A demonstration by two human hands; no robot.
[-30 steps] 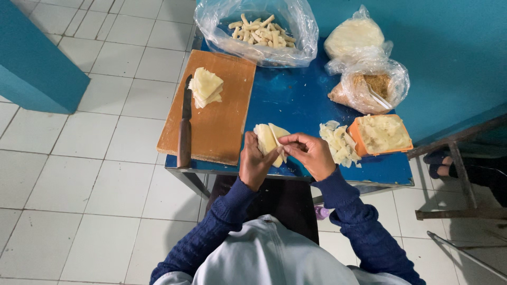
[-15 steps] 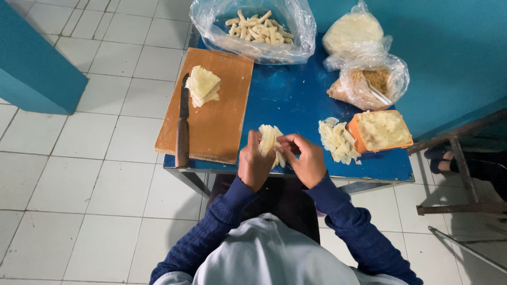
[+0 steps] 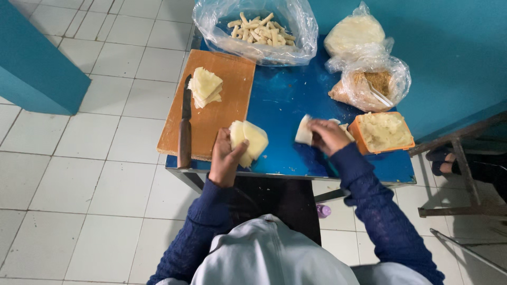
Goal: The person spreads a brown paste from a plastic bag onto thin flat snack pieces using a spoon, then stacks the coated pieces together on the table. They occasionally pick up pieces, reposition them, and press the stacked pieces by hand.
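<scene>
While the left hand (image 3: 227, 158) grips a pale folded wrapper sheet (image 3: 248, 141) at the near edge of the blue worktop (image 3: 280, 105), the right hand (image 3: 328, 136) pinches another thin sheet (image 3: 304, 131) just left of an orange tub of filling (image 3: 382, 132). Left of both: wooden cutting board (image 3: 222, 116), carrying a stack of cut sheets (image 3: 205, 87) and a knife (image 3: 185, 132). Far side: clear bag of finished rolls (image 3: 259, 31); two smaller bags (image 3: 364, 58) far right.
</scene>
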